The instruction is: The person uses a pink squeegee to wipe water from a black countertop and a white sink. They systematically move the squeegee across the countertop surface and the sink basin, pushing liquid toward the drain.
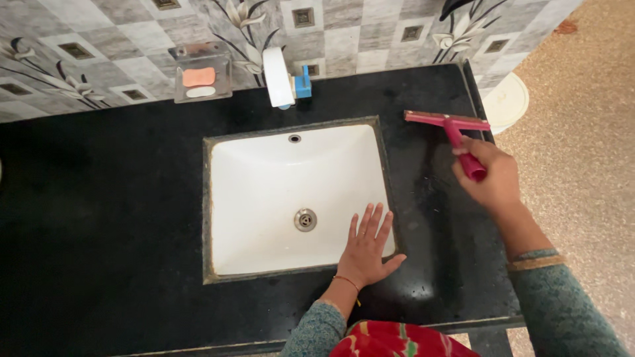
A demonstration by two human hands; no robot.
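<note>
Gripping one pink squeegee — right hand; left hand spread flat, one sink.

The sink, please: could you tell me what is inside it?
Inside the white sink are a metal drain and an overflow hole. The left hand lies flat over its near right corner, hiding the basin there.

right hand: grip closed on pink squeegee, 2 o'clock of sink | left hand: flat, fingers spread, on sink's 5 o'clock rim | black surface | tap at 12 o'clock
</note>
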